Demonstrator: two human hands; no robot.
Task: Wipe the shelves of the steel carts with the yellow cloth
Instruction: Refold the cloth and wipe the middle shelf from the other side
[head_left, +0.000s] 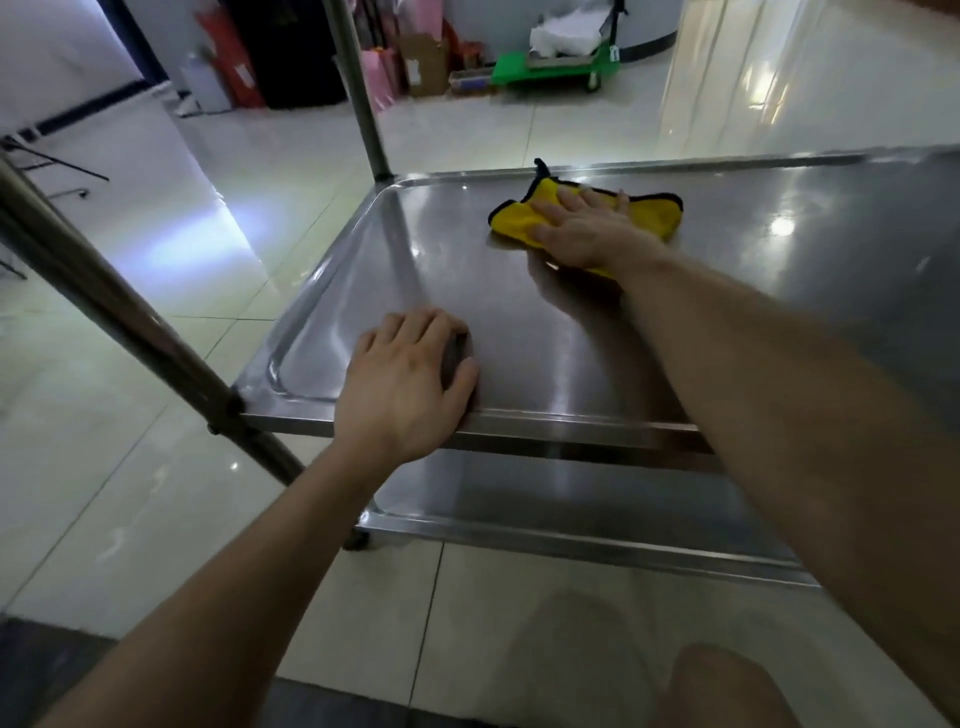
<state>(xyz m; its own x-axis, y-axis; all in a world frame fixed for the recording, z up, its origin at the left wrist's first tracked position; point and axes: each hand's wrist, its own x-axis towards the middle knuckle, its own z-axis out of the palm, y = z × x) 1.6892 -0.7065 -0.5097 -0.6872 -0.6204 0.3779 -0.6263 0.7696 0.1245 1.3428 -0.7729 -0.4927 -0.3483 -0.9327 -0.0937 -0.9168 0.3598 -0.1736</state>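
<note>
Fingers flat, the right hand (592, 231) presses the cloth (515, 219) on the shelf's (524, 358) far side as the left hand (402, 387), fingers loosely spread, braces the near rim; even, overlapping strokes into the corners would likely clean best.

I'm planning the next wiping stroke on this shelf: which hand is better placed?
Right. The right hand lies flat on the yellow cloth on the shelf; the left hand rests on the shelf's near edge without a cloth, probably steadying it.
</note>
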